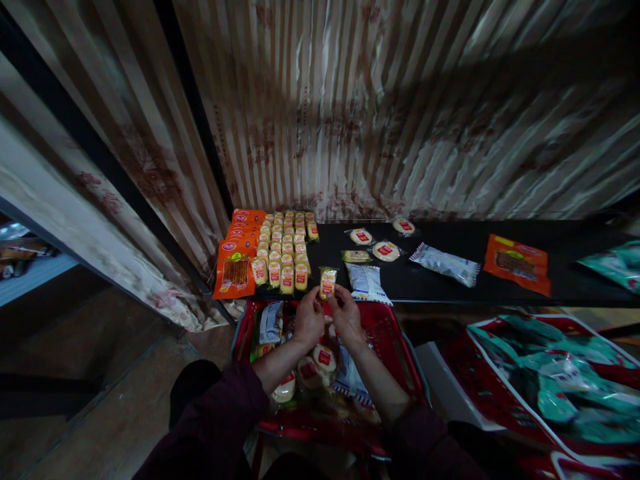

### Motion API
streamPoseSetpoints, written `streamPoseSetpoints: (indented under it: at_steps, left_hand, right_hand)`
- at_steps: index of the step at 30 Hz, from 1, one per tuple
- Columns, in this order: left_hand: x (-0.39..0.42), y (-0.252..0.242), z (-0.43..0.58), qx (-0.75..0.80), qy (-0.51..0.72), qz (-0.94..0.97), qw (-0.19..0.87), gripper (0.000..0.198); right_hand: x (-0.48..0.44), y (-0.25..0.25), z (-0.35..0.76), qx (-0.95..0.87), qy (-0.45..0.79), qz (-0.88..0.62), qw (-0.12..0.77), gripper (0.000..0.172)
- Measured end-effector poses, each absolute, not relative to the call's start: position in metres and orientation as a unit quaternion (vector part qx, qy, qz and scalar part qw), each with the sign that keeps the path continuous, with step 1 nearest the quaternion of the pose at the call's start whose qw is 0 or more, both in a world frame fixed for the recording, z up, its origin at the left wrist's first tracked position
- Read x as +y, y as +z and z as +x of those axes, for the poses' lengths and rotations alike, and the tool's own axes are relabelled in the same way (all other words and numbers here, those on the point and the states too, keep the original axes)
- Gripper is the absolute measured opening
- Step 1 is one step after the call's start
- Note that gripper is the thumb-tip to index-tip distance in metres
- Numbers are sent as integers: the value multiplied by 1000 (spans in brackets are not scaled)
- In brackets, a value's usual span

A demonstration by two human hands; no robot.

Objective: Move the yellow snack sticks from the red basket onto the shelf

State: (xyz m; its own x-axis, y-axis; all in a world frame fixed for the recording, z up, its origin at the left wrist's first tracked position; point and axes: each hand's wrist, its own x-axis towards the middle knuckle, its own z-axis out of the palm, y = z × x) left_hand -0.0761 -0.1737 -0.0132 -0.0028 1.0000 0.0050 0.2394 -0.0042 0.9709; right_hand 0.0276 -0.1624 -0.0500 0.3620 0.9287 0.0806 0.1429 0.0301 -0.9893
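A: Where's the packet (328, 283)?
B: Just below the centre of the frame, seen against the front edge of the shelf (445, 241). I can't tell whether it touches it.
A: And the grip?
B: Both hands are closed on it: the left hand (310, 320) pinches the lower left corner, the right hand (347, 321) the lower right. The label stays uncovered.
A: Heavy?
B: Light, I'd judge; fingertips are enough. The clear wrapper looks glossy, so it may slip a little.
A: Fragile?
B: Probably. The pale filling looks like soft cake, likely to dent or crumble under a hard squeeze. The film itself should bend easily.
A: Best hold, then?
B: The side edges or the wrapper ends, lightly, off the middle. The similar packets (283, 250) stand close together left of centre, so slim fingertip holds suit them too.
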Motion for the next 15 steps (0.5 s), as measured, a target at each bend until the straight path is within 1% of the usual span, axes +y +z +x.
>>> streamPoseSetpoints:
  at_steps: [4,12,15]
  left_hand:
    - [-159,-10,-69,580,424,557,418,48]
    - [-135,0,-59,590,433,533,426,39]
    - [-124,4,-54,592,431,536,420,37]
  right_hand:
    - [-143,-53,29,-452,329,-615,556,41]
    - [-110,-56,33,-449,316,-613,568,42]
    - [-98,-54,35,-450,318,-620,559,40]
